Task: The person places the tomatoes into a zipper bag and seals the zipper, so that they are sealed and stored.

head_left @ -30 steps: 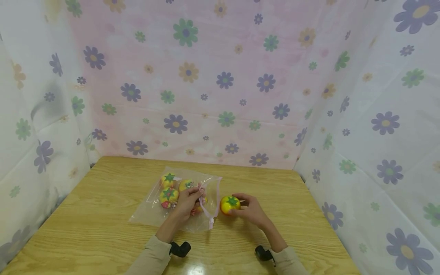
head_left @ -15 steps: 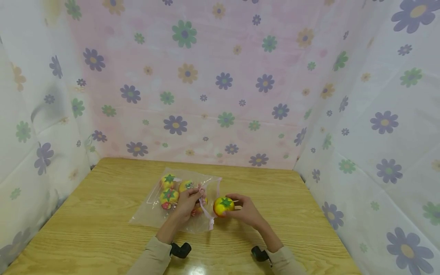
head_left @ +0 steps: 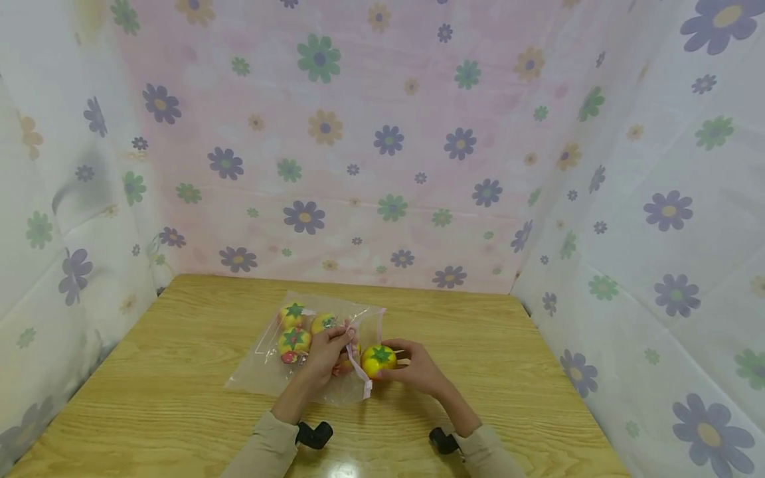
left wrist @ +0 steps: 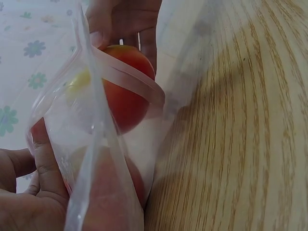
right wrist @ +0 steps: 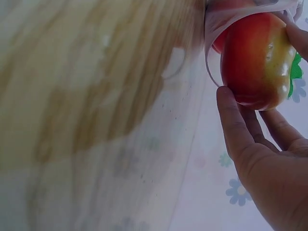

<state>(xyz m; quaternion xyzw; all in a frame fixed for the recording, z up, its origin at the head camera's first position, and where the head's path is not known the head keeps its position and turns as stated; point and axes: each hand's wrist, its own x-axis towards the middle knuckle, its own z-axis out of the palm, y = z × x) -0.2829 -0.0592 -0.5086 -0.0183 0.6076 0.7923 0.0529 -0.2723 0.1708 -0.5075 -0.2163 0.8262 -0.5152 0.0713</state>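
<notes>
A clear zip bag [head_left: 251, 377] with a pink zip edge lies on the table, holding several yellow-red toy fruits [head_left: 294, 340] with green star-shaped tops. My left hand [head_left: 325, 352] pinches the upper edge of its mouth. In my right hand [head_left: 418, 368] is another toy fruit [head_left: 379, 362], apparently a persimmon, gripped between thumb and fingers at the bag's mouth. The left wrist view shows this persimmon [left wrist: 127, 101] partly behind the zip edge. In the right wrist view its red side [right wrist: 250, 57] sits within the opening. The left fingers partly hide the fruits inside.
The wooden table [head_left: 508, 398] extends around the bag. Flower-patterned curtains [head_left: 370, 166] stand behind it and at both sides. A pink zip slider [head_left: 367, 388] is at the bag's near corner. Black wrist cameras [head_left: 315, 435] are worn on both arms.
My right hand has carried the persimmon leftward from beside the bag to its mouth. My left hand has stayed at the bag's edge.
</notes>
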